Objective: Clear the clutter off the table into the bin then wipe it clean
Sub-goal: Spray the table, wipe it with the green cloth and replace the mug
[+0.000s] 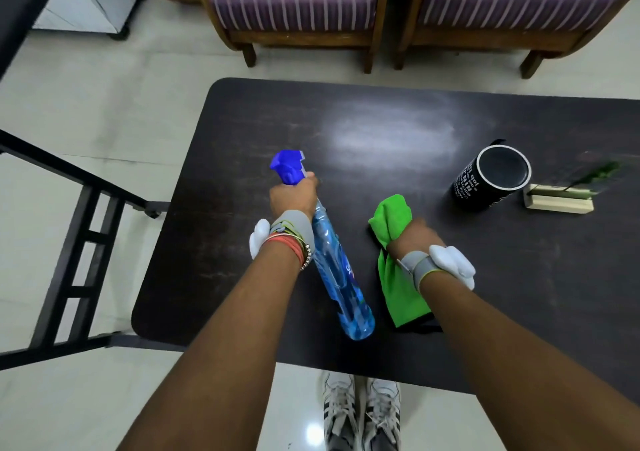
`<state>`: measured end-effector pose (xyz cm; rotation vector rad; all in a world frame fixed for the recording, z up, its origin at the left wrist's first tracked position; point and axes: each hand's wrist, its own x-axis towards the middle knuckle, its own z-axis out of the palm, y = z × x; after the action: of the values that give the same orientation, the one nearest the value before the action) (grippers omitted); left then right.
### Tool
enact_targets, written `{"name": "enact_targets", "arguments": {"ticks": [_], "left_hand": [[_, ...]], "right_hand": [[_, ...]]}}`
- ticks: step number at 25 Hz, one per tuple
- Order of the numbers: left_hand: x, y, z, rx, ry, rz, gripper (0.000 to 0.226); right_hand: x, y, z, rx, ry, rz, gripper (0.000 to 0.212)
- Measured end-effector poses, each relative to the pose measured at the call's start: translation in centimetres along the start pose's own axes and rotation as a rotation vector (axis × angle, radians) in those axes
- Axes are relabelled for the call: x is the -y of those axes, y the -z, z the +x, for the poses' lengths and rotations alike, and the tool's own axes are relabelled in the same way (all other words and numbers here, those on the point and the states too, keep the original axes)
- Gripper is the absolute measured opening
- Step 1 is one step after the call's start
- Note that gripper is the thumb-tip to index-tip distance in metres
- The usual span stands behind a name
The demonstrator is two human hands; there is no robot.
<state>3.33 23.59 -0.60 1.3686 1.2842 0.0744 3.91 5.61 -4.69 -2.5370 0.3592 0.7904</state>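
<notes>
- the left hand is curled round the neck of the spray bottle, with a finger up at the blue trigger head. the bottle is tipped forward with its nozzle pointing out over the table, which looks like the way to hold it for wetting the top.
- the right hand is bunched tight on a green cloth. one fold sticks out past the knuckles and the rest hangs below the wrist, low over the near part of the table. i can't tell whether it touches the wood.
- a pale sheen lies across the middle of the top — it could be spray or only light, i couldn't say.
- a black mug and a small wooden stand sit close together at the right side, well apart from both hands. nothing else lies on the top that i can see, so i'd judge the clearing is done and the wiping part is in hand.
- the bin isn't anywhere in view.
- holding the cloth ready beside the bottle makes sense — spray first, then wipe straight away.
</notes>
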Motion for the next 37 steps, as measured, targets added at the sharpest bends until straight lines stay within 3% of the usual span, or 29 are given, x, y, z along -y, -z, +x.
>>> {"name": "enact_targets", "arguments": {"ticks": [5,10,12,19,24,28,37], "left_hand": [[-1.5,1.4,0.6,-0.006,-0.054,0.041,0.021],[-1.6,4.2,1.3,-0.257,0.009,-0.014,0.024],[-0.8,5.0,1.1,-0.275,0.041,0.006,0.03],[4.5,3.5,-2.3,-0.197,0.133,0.16,0.018],[7.0,-3.0,-7.7,0.055,0.148,0.048,0.026],[8.4,-6.8,-12.5,0.171,0.143,0.096,0.015],[11.2,-2.6,-15.1,-0.136,0.178,0.173,0.014]], "right_hand": [[3.7,0.8,-0.8,-0.041,0.115,-0.064,0.051],[5.2,0.9,-1.7,-0.049,0.17,-0.089,0.048],[4.9,1.0,-1.8,-0.048,0.156,-0.091,0.045],[2.9,3.0,-1.8,-0.129,0.123,-0.076,0.039],[-0.8,5.2,-1.6,-0.148,0.114,-0.086,0.043],[-5.8,6.9,-1.7,-0.137,0.09,-0.069,0.04],[-10.3,8.9,-2.7,-0.127,0.1,-0.058,0.04]]}}
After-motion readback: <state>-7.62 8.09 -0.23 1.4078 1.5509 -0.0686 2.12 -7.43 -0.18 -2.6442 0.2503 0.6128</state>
